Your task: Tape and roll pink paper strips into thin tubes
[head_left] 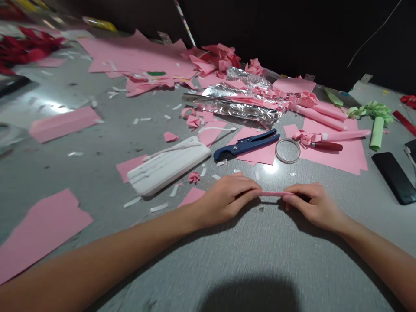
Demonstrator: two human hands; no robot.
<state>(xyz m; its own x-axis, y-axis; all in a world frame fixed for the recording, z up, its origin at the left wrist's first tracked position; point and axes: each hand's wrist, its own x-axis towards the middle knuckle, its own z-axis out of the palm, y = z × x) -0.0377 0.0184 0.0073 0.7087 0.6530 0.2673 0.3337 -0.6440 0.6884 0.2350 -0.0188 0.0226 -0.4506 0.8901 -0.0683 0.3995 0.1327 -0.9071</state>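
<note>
A narrow pink paper strip [272,193] stretches level between my two hands, just over the grey table [260,260]. My left hand [229,195] pinches its left end between thumb and fingers. At the other end, my right hand [312,203] grips it the same way. Fingertips cover both ends of the strip. Beyond the hands lie dark blue pliers-like cutters [247,145] and a roll of clear tape [287,151]. A small crumpled pink paper flower [194,177] rests near my left hand.
A white power strip-like box [169,167] lies left of the cutters. Pink paper sheets [139,54], crumpled foil [240,106] and rolled pink tubes [318,117] fill the back. On the right are a green paper roll [377,133] and a black phone [394,177]. White scraps are scattered about.
</note>
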